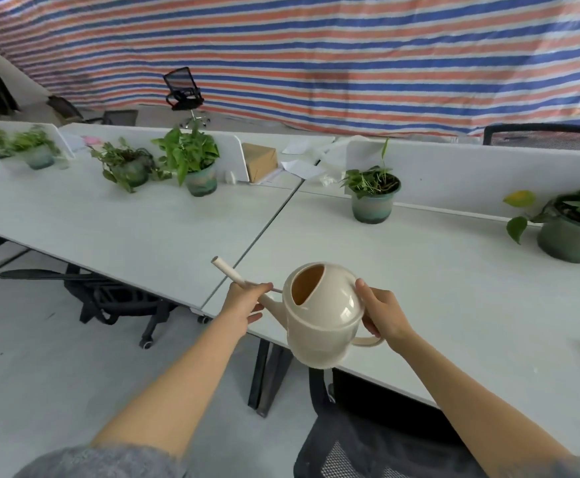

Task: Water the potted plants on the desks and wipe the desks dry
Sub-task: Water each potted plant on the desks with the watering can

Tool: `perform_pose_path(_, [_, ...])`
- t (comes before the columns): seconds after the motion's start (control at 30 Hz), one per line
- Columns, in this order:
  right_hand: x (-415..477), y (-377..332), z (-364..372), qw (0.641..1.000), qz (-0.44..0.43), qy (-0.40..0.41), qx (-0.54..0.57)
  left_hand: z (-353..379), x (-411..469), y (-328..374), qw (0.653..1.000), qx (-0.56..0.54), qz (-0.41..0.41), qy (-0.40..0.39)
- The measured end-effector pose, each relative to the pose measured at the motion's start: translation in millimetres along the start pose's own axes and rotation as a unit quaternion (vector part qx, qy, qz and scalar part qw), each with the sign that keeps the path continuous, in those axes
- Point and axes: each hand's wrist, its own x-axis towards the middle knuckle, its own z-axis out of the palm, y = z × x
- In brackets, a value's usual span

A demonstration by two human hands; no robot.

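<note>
I hold a cream watering can (319,326) in the air over the near edge of the right desk (419,270). My right hand (381,313) grips its handle. My left hand (243,303) is closed around the long spout, whose tip points up and left. Beyond it a potted plant (373,194) stands by the white divider, and a larger pot (573,232) sits at the far right. On the left desk (109,219) stand several more potted plants, the nearest one leafy (195,167).
White dividers (471,177) run along the backs of the desks. A cardboard box (259,162) and loose papers lie behind them. Black office chairs stand under the left desk (116,301), below me (368,450) and behind the right divider (543,136). A striped tarp covers the back wall.
</note>
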Motion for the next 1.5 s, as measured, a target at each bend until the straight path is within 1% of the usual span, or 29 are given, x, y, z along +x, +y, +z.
perform_pose_path(0.13, [20.0,-18.5,34.1,0.998,0.007,0.045,0.042,-24.7,37.7,18.4,1.000,-0.003,0.004,-0.012])
perform_pose_path(0.3, [43.4,-34.0,72.5,0.991,0.007,0.114,0.073,-39.9,93.8,45.4,0.998,-0.022,0.031,-0.059])
perform_pose_path(0.37, [48.5,-40.3,85.4,0.985,0.006,0.151,0.080,-41.8,111.9,55.6,0.996,-0.026,0.033,-0.084])
perform_pose_path(0.43, [52.7,-46.1,99.3,0.976,0.004,0.196,0.099,-46.3,130.0,68.6,0.990,-0.004,0.046,-0.130])
perform_pose_path(0.6, [53.4,-62.5,130.2,0.940,0.015,0.312,0.140,-60.3,166.6,99.6,0.965,0.067,0.080,-0.242])
perform_pose_path(0.7, [47.1,-62.6,142.4,0.899,0.039,0.394,0.187,-56.1,178.4,103.2,0.951,0.099,0.076,-0.285])
perform_pose_path(0.77, [42.7,-61.0,142.7,0.874,0.056,0.430,0.219,-48.0,183.8,97.9,0.946,0.112,0.069,-0.297])
perform_pose_path(0.8, [41.5,-60.1,140.8,0.863,0.058,0.448,0.225,-42.8,186.5,96.5,0.942,0.120,0.065,-0.307])
perform_pose_path(0.97, [36.2,-57.1,114.6,0.835,0.056,0.507,0.207,-13.2,195.6,91.7,0.928,0.167,0.061,-0.329])
perform_pose_path(1.03, [38.0,-54.6,98.5,0.820,0.062,0.527,0.215,-2.6,200.5,92.8,0.919,0.191,0.068,-0.337])
perform_pose_path(1.1, [43.5,-54.0,79.4,0.812,0.061,0.540,0.214,9.2,207.4,99.0,0.912,0.211,0.082,-0.341])
perform_pose_path(1.33, [84.9,-48.9,-1.3,0.825,0.046,0.541,0.155,75.5,240.9,141.3,0.902,0.253,0.140,-0.319])
perform_pose_path(1.5, [122.3,-43.0,-46.5,0.839,0.044,0.526,0.132,123.0,256.0,142.5,0.885,0.290,0.164,-0.324])
